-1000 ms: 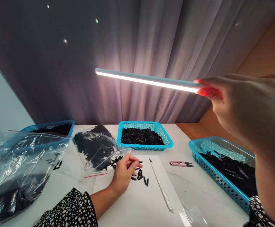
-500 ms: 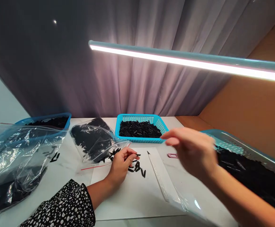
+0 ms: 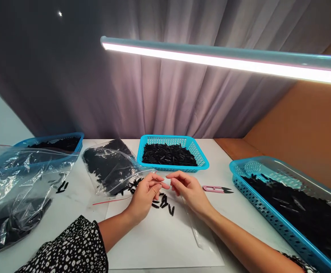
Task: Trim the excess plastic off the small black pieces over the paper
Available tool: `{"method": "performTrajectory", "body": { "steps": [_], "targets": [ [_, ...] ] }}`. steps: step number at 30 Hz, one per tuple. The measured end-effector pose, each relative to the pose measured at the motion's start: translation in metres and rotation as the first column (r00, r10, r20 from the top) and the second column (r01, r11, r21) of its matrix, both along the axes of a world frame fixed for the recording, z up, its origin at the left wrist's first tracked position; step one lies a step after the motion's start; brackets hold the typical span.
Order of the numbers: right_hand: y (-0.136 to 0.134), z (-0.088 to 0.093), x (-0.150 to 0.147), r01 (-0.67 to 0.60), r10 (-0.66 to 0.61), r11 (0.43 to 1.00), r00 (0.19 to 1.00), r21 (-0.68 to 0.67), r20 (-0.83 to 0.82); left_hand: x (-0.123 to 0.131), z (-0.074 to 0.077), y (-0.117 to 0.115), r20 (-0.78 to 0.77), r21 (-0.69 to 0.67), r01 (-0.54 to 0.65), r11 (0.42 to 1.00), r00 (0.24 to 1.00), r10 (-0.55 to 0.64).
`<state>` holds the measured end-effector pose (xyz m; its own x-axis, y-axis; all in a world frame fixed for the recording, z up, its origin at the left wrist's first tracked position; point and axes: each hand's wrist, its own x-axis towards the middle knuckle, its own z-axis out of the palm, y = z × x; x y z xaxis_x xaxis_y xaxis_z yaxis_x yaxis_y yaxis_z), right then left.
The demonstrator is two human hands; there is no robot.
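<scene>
Head view: slender black pieces (image 3: 164, 201), axes mixed, lie just right of left hand (image 3: 145, 194), right hand (image 3: 191, 192) farther; both half-curled, can't tell grip.

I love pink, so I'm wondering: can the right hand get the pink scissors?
Probably yes. The pink scissors lie on the table, close beside the right hand, and nothing seems to cover them.
</scene>
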<state>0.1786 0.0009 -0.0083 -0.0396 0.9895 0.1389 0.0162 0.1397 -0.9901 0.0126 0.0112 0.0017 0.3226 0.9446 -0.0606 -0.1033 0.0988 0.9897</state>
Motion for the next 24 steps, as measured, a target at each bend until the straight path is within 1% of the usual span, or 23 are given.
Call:
{"method": "performTrajectory", "body": {
  "steps": [2, 5, 7, 10, 12, 15, 19, 24],
  "targets": [
    [-0.001, -0.003, 0.003, -0.024, 0.022, 0.999, 0.999, -0.047, -0.030, -0.001, 0.000, -0.001, 0.022, -0.013, 0.036, 0.999, 0.999, -0.035],
    [-0.004, -0.005, 0.004, -0.031, 0.030, 0.999, 0.999, -0.037, -0.009, -0.002, -0.003, -0.001, 0.036, -0.014, 0.052, 0.999, 0.998, -0.051],
    [-0.007, -0.004, 0.001, -0.033, 0.031, 0.999, 0.996, 0.026, 0.083, -0.002, -0.004, -0.001, 0.033, 0.003, 0.040, 0.999, 0.999, -0.040],
    [-0.009, -0.003, -0.004, -0.055, 0.014, 0.988, 0.964, 0.148, 0.265, -0.002, -0.005, -0.001, 0.034, 0.004, 0.018, 1.000, 0.999, -0.018],
    [-0.009, -0.003, -0.004, -0.044, -0.019, 0.980, 0.950, 0.194, 0.310, -0.002, -0.006, -0.002, 0.029, -0.004, 0.009, 1.000, 1.000, -0.009],
    [-0.010, -0.002, -0.002, -0.011, -0.067, 0.973, 0.944, 0.233, 0.323, -0.003, -0.007, -0.003, -0.003, 0.005, 0.010, 1.000, 1.000, -0.010],
    [-0.013, 0.002, 0.001, -0.018, -0.078, 0.963, 0.935, 0.268, 0.346, -0.004, -0.007, -0.005, -0.028, 0.045, 0.034, 0.998, 0.999, -0.032],
    [-0.017, 0.002, 0.000, -0.017, -0.082, 0.966, 0.926, 0.257, 0.369, -0.005, -0.007, -0.005, -0.051, 0.069, 0.075, 0.995, 0.996, -0.072]
  ]
}}
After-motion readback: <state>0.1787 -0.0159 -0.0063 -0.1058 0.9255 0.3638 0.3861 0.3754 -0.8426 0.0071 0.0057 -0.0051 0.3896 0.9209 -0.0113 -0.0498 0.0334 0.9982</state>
